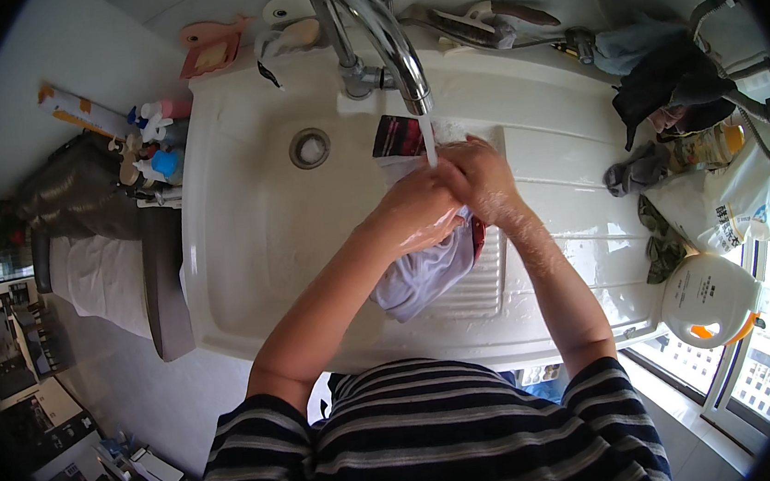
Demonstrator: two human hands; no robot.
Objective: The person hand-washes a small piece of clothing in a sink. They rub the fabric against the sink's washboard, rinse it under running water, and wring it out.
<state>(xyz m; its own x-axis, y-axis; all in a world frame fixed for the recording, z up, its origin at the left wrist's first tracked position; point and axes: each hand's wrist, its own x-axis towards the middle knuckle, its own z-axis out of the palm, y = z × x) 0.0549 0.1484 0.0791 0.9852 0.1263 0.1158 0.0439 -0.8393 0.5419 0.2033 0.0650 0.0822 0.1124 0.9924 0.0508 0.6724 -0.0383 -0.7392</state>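
Observation:
Water runs from the chrome faucet [418,95] in a narrow stream onto my hands. My left hand [423,202] and my right hand [479,172] are pressed together over a wet pale cloth garment [424,282]. Folds of it are bunched in my fingers, which partly hide one another. The garment's lower part hangs onto the ribbed washboard [493,279] of the white laundry sink [240,254]. A dark, red-patterned piece [397,136] sticks out above my left hand, and a red edge shows below my right hand.
The drain [310,148] lies left of the faucet. Soap dishes [210,52] and brushes [475,23] line the back ledge. Several bottles [160,140] stand at left. A black cloth [665,85], a detergent bag [729,200] and a white jug [710,299] crowd the right side.

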